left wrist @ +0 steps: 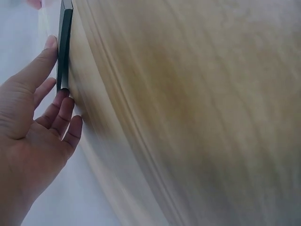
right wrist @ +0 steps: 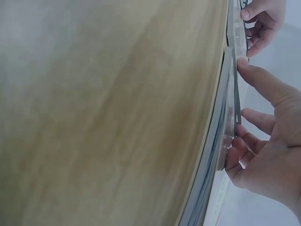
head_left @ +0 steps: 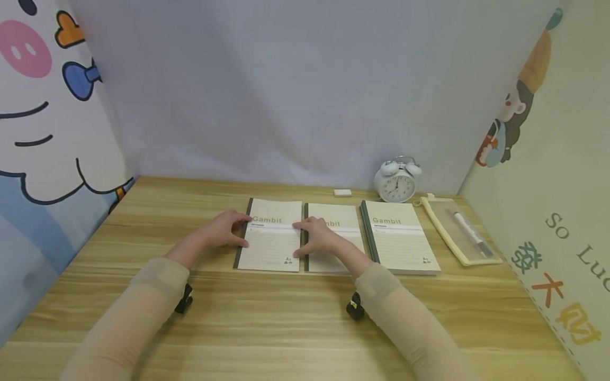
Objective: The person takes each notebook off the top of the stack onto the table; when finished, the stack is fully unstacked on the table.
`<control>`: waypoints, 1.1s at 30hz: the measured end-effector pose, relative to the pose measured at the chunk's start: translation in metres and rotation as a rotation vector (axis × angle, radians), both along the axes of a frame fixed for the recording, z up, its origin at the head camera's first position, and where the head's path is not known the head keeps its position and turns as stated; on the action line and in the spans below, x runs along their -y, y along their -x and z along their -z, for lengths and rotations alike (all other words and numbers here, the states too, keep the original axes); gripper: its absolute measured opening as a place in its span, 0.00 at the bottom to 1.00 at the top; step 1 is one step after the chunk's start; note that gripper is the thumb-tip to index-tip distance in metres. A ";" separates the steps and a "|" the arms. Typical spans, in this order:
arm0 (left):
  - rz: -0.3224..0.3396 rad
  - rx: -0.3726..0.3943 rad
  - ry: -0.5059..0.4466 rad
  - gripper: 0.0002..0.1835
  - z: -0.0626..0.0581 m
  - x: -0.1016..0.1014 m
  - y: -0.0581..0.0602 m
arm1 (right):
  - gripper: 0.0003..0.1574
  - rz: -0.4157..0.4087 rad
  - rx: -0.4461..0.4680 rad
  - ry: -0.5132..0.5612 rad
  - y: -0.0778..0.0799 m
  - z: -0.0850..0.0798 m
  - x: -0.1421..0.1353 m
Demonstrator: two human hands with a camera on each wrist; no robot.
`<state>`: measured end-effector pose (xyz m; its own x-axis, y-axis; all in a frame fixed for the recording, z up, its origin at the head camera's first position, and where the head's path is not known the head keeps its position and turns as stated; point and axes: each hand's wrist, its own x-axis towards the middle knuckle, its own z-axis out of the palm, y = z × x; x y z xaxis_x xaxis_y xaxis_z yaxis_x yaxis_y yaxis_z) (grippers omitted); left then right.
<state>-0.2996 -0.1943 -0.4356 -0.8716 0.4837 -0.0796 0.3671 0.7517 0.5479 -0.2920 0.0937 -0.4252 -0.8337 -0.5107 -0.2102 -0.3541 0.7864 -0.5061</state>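
Observation:
A cream notebook (head_left: pixel 269 243) marked "Gambit", with a dark spine, lies flat at the left of a row. My left hand (head_left: pixel 223 228) touches its spine side; in the left wrist view the thumb and fingertips rest along the dark green spine (left wrist: pixel 64 47). At the opposite side, my right hand (head_left: pixel 319 237) has thumb and index finger spread against the notebook's right edge. That hand reaches over a second Gambit notebook (head_left: pixel 343 233) and partly hides it. A thicker Gambit stack (head_left: pixel 402 241) lies to the right, apart from both hands.
A white alarm clock (head_left: pixel 396 181) and a small white eraser-like block (head_left: pixel 342 193) stand behind the row. At the right lies a mesh zip pouch (head_left: pixel 445 211) with a marker (head_left: pixel 469 230) in it. Cloth walls (head_left: pixel 295 95) border the wooden table (head_left: pixel 267 328).

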 end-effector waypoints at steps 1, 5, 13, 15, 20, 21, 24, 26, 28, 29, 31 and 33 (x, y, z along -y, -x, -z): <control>0.000 0.000 0.004 0.40 0.000 0.000 0.000 | 0.52 0.002 -0.005 -0.003 0.000 0.000 0.001; -0.006 -0.019 0.022 0.40 -0.003 -0.001 0.001 | 0.52 0.016 -0.030 -0.020 0.002 0.000 0.002; -0.016 -0.061 0.046 0.42 -0.027 -0.016 0.001 | 0.52 -0.026 -0.096 0.048 -0.006 -0.022 -0.007; 0.000 -0.089 0.048 0.42 -0.032 -0.021 -0.001 | 0.52 -0.035 -0.109 0.072 -0.009 -0.028 -0.012; 0.052 -0.135 -0.009 0.43 -0.051 -0.034 -0.012 | 0.52 -0.062 -0.177 0.111 -0.016 -0.042 -0.030; 0.062 -0.139 -0.025 0.43 -0.054 -0.037 -0.014 | 0.51 -0.063 -0.189 0.123 -0.018 -0.044 -0.034; 0.079 -0.151 -0.051 0.44 -0.065 -0.047 -0.021 | 0.51 -0.060 -0.223 0.141 -0.022 -0.053 -0.049; 0.083 -0.163 -0.050 0.44 -0.071 -0.054 -0.025 | 0.50 -0.056 -0.242 0.148 -0.025 -0.058 -0.060; 0.089 -0.181 -0.040 0.44 -0.077 -0.062 -0.028 | 0.50 -0.049 -0.260 0.145 -0.027 -0.064 -0.073; 0.093 -0.188 -0.036 0.44 -0.080 -0.066 -0.030 | 0.50 -0.045 -0.265 0.146 -0.029 -0.066 -0.079; 0.098 -0.206 -0.028 0.44 -0.084 -0.075 -0.034 | 0.49 -0.036 -0.275 0.153 -0.031 -0.072 -0.092; 0.103 -0.220 -0.036 0.43 -0.088 -0.084 -0.038 | 0.49 -0.022 -0.288 0.166 -0.033 -0.076 -0.106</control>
<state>-0.2617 -0.1101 -0.3473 -0.8122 0.5697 0.1255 0.5539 0.6855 0.4725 -0.2592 0.2002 -0.3489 -0.8353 -0.5366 0.1198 -0.5169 0.6922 -0.5036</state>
